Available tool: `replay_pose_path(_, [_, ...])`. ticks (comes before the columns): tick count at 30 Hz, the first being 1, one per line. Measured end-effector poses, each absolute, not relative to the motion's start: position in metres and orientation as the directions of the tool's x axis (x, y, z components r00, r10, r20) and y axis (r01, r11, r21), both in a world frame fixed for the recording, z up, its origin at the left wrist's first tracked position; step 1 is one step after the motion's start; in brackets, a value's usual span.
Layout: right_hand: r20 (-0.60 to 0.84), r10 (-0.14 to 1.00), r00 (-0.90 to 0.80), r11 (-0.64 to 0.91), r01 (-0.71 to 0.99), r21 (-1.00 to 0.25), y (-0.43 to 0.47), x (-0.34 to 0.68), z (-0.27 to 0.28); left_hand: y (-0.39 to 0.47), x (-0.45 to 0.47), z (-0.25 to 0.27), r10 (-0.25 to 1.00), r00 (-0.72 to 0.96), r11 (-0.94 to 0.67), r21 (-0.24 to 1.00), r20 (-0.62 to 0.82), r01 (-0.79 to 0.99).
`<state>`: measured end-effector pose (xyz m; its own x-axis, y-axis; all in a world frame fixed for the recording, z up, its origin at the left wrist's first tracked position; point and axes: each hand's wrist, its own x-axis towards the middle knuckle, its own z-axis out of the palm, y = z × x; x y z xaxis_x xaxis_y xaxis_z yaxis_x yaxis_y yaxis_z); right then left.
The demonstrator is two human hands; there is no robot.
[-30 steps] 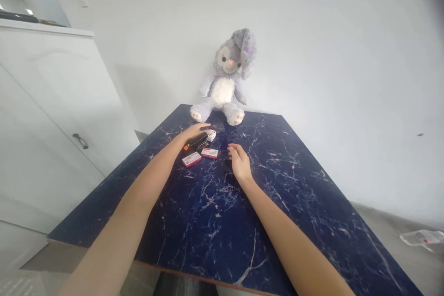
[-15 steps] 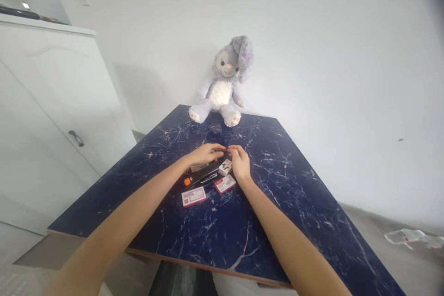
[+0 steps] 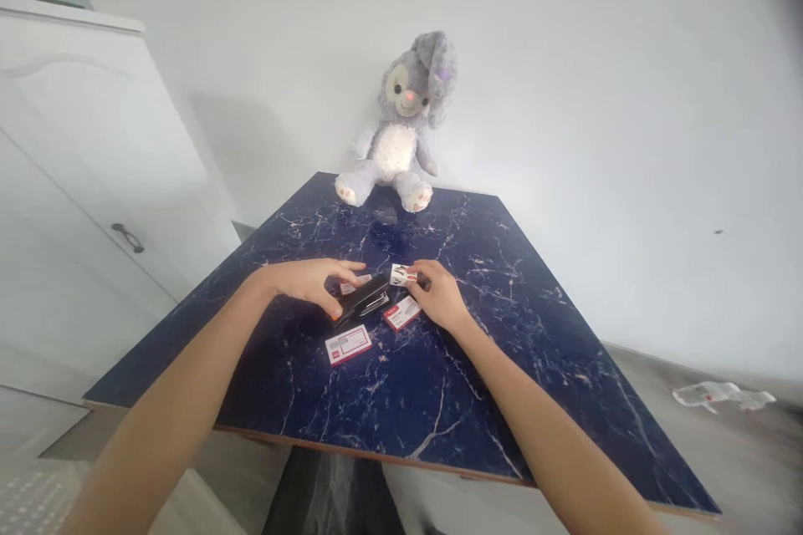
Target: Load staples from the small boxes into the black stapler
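On the blue marbled table lies a black stapler with an orange end. My left hand reaches over it from the left, fingers spread, the thumb at the orange end. A small white box with dark clip-like shapes printed on it is pinched between the fingers of my right hand, just beyond the stapler's far end. Two flat red-and-white boxes lie close by: one box beside my right hand, another box nearer me. A third pale box is partly hidden behind my left fingers.
A grey plush rabbit sits at the table's far edge against the white wall. To the left stands a white cabinet with a dark handle. Clear plastic packaging lies on the floor at the right.
My hands, close together beyond the stapler before, have parted. The left has moved left and nearer, to the stapler's orange end; the right has taken hold of the small white box, which is now turned.
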<state>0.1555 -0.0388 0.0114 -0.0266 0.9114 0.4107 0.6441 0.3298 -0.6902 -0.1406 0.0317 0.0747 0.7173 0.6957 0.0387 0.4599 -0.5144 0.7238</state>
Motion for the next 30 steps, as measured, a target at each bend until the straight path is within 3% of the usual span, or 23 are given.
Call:
replay_pose_path(5, [0.443, 0.889, -0.117, 0.402, 0.663, -0.632, -0.043, 0.165, 0.018, 0.027, -0.124, 0.08, 0.645, 0.764, -0.473, 0.772, -0.025, 0.424])
replay_pose_path(11, [0.409, 0.88, -0.244, 0.447, 0.719, -0.532, -0.051, 0.172, 0.027, 0.035, -0.124, 0.07, 0.671, 0.738, -0.552, 0.711, 0.069, 0.436])
replay_pose_path(16, [0.322, 0.901, -0.292, 0.418, 0.786, -0.455, -0.059, 0.158, 0.025, 0.043, -0.135, 0.061, 0.679, 0.733, -0.545, 0.69, 0.029, 0.477])
replay_pose_path(30, [0.256, 0.93, -0.263, 0.366, 0.692, -0.622, -0.054, 0.165, 0.02, 0.052, -0.137, 0.055, 0.598, 0.799, -0.581, 0.649, -0.069, 0.491])
